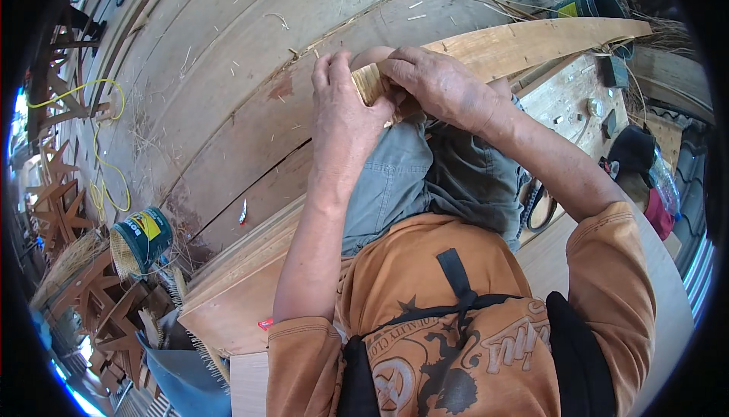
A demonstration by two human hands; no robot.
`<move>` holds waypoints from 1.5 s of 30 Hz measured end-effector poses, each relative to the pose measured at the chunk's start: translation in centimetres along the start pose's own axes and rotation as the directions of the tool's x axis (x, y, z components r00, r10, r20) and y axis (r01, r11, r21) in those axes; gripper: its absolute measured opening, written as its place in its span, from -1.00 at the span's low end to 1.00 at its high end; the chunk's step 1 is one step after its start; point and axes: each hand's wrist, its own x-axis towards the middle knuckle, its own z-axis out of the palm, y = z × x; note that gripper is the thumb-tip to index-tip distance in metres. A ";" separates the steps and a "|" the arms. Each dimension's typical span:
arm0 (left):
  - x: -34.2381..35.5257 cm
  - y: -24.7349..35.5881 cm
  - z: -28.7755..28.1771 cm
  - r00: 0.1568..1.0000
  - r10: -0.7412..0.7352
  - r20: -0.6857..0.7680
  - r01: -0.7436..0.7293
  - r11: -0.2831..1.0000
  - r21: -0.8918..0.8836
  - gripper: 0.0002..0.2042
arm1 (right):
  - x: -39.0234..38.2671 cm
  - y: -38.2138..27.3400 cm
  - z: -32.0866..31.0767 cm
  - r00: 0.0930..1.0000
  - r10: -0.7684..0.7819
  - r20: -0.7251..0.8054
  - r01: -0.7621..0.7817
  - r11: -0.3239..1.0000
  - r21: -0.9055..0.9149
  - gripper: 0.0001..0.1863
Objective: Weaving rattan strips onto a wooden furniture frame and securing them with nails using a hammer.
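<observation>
My left hand is closed on a small yellowish, streaked piece, perhaps wood or bundled strips, above my lap. My right hand grips the same piece from the other side, fingers curled over its top. Much of it is hidden by my fingers. Behind my hands a long, curved wooden plank lies toward the upper right. Under them are my legs in grey trousers.
A wooden board at right carries dark blocks and small pieces; bags and cloth lie beyond it. At left are a green bucket, yellow cord and wooden star shapes. Another green bucket sits at upper right.
</observation>
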 end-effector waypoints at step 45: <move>0.9 0.4 -0.9 0.998 -0.039 0.053 0.024 0.969 0.248 -0.30 | -10.0 1.7 -4.2 0.507 0.579 -0.638 -0.455 0.809 0.373 -0.80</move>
